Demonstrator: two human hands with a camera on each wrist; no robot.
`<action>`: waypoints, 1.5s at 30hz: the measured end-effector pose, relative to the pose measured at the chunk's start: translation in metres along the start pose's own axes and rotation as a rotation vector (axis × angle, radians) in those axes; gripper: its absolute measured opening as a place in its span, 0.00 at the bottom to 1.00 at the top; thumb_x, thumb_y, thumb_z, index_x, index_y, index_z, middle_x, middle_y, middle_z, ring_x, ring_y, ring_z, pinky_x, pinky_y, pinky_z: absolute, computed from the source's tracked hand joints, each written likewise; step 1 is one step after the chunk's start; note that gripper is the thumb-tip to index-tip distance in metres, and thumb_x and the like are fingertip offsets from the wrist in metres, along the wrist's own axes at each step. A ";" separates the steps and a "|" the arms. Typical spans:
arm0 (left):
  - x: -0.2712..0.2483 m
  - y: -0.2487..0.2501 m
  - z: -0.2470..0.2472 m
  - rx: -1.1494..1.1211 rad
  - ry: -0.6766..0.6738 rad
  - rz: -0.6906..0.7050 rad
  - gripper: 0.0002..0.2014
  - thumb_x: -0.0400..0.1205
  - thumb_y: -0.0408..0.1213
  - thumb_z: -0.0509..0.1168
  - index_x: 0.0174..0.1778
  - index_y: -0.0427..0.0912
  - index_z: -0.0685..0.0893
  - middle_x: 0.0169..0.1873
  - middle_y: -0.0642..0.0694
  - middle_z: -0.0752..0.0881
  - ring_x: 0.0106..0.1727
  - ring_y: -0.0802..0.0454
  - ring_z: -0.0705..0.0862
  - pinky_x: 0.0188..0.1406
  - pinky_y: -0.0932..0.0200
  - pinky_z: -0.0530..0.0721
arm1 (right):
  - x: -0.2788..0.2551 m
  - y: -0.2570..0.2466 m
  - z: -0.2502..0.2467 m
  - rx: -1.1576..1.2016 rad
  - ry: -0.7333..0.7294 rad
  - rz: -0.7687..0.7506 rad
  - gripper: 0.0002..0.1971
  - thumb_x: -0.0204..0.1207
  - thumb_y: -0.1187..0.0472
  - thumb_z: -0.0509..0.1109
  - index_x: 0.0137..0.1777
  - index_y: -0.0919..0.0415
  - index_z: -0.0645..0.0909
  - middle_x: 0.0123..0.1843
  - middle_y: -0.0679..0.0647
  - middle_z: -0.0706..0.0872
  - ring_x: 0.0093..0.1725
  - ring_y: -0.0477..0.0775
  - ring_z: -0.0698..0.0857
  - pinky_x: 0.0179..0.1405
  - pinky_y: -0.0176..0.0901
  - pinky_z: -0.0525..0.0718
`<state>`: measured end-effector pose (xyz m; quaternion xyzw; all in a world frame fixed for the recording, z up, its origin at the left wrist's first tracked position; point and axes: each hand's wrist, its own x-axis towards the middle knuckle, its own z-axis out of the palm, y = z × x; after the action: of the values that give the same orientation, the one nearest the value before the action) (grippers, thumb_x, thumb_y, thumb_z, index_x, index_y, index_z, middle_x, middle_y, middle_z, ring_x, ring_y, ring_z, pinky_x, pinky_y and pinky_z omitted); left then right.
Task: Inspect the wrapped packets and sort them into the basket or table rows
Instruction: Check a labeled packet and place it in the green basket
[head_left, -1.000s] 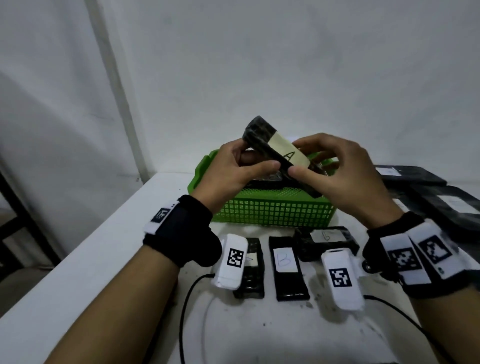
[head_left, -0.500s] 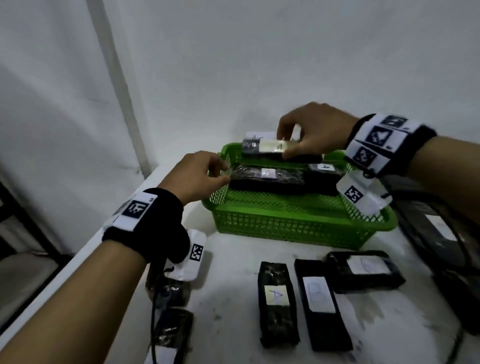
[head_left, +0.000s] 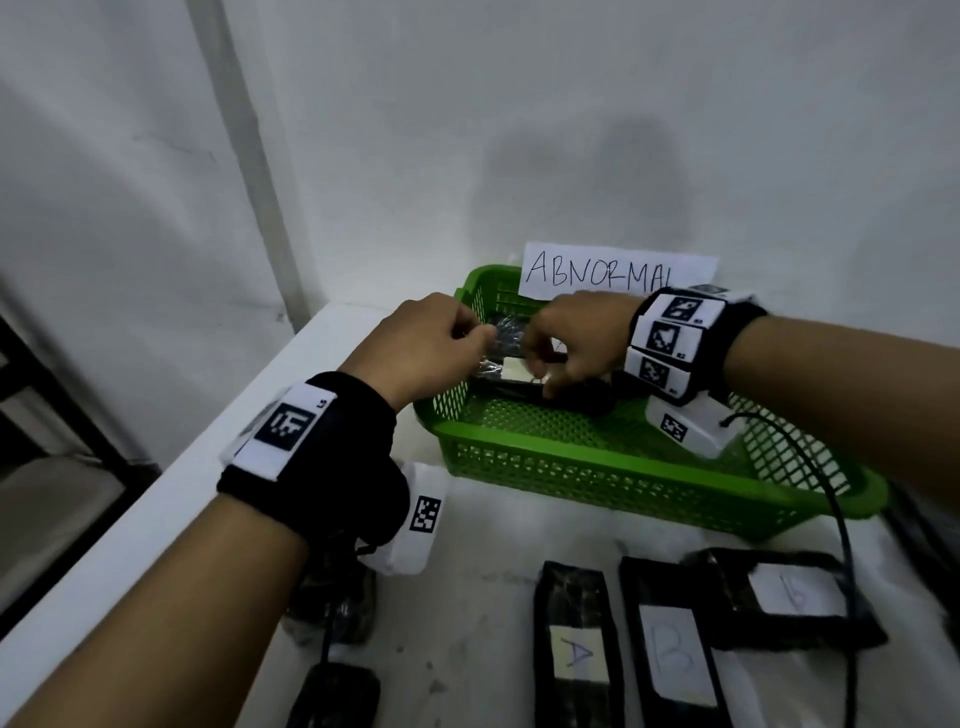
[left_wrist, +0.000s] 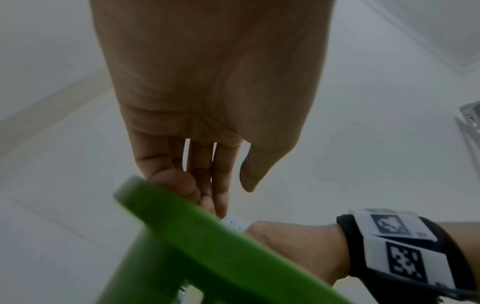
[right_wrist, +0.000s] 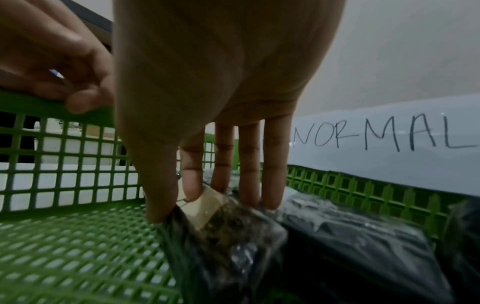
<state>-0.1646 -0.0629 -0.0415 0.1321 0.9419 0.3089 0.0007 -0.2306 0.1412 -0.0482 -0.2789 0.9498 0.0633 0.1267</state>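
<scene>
Here, right hand (right_wrist: 228, 82): at centre frame, thumb and fingers pinching a wrapped packet (right_wrist: 223, 228) inside the green basket (head_left: 597, 467)
left hand (head_left: 426, 343): fingers loosely curled over the basket's left rim, grasping nothing visible

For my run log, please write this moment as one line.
phase: placing | right hand: pinches packet in basket | left hand: at basket rim, grip unclear | sign: ABNORMAL
</scene>
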 end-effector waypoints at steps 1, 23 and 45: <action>0.001 -0.001 0.001 -0.012 0.012 0.003 0.15 0.87 0.48 0.61 0.49 0.45 0.90 0.45 0.48 0.92 0.47 0.53 0.87 0.47 0.57 0.80 | 0.002 0.000 0.004 -0.010 -0.007 0.005 0.11 0.70 0.45 0.81 0.43 0.47 0.84 0.41 0.42 0.87 0.40 0.44 0.84 0.45 0.45 0.83; -0.123 -0.012 -0.052 -0.063 -0.031 -0.050 0.14 0.89 0.46 0.60 0.59 0.42 0.86 0.51 0.46 0.90 0.44 0.50 0.87 0.31 0.65 0.79 | -0.098 -0.117 -0.055 0.087 0.349 -0.232 0.05 0.79 0.47 0.74 0.43 0.45 0.85 0.37 0.40 0.87 0.37 0.38 0.83 0.42 0.46 0.80; -0.168 -0.053 -0.058 -0.966 0.032 -0.089 0.15 0.89 0.38 0.54 0.59 0.45 0.87 0.43 0.44 0.88 0.40 0.50 0.87 0.34 0.58 0.88 | -0.136 -0.169 0.023 0.789 0.529 -0.200 0.35 0.72 0.37 0.69 0.80 0.36 0.65 0.68 0.28 0.78 0.62 0.27 0.82 0.60 0.28 0.77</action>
<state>-0.0206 -0.1792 -0.0392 0.0715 0.6955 0.7124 0.0604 -0.0232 0.0739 -0.0410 -0.3058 0.8695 -0.3874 -0.0177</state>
